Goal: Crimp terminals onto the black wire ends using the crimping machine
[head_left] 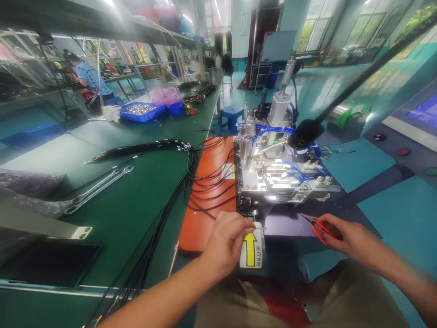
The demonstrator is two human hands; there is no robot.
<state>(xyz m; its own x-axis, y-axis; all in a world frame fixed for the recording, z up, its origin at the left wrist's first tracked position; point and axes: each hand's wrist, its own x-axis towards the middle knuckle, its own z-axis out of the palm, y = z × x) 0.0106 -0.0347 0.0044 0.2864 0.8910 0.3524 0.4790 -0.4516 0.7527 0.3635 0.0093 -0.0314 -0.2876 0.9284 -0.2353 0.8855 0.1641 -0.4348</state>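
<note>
My left hand (227,239) is closed in a pinch on a thin black cable (204,210). A small pale tip sticks out past the fingertips, over a white label with a yellow arrow (251,248). My right hand (344,234) is wrapped round red-handled pliers (319,228), whose dark pointed jaws aim left and away from me. Beyond both hands stands a metal machine (276,168) with blue air tubes. Several black cables run across the orange plate (205,173) to the machine's left edge.
A bundle of black cables (164,218) drapes over the green bench (157,182). Two wrenches (99,189) lie left of it. A blue tray (141,114) of small parts sits farther back. A black rod (355,82) hangs over the machine. A control panel (403,146) stands right.
</note>
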